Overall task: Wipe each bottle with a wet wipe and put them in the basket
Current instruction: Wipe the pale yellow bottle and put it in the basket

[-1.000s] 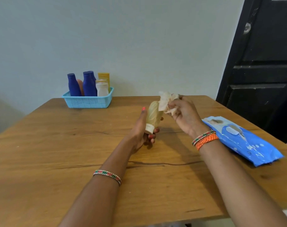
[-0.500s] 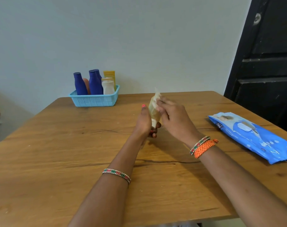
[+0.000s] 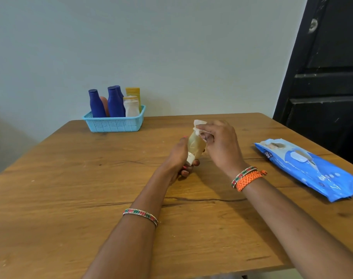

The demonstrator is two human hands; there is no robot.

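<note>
While the left hand (image 3: pixel 178 156) is gripping the tan bottle (image 3: pixel 195 147) cap-down mid-frame to steady it, the right hand (image 3: pixel 220 146) is pinching a wet wipe (image 3: pixel 198 127) against its top.

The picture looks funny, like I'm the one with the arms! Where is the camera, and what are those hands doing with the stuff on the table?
The camera sits on a person's head, so you look down at their own two arms. The left hand holds a small pale yellow see-through bottle with a white cap, cap end down. The right hand presses a crumpled white wet wipe against its top end. On the brown wooden table lie a blue plastic pack of wipes at the right and a light blue plastic basket by the wall, with blue, white, yellow and pinkish bottles standing in it.
</note>
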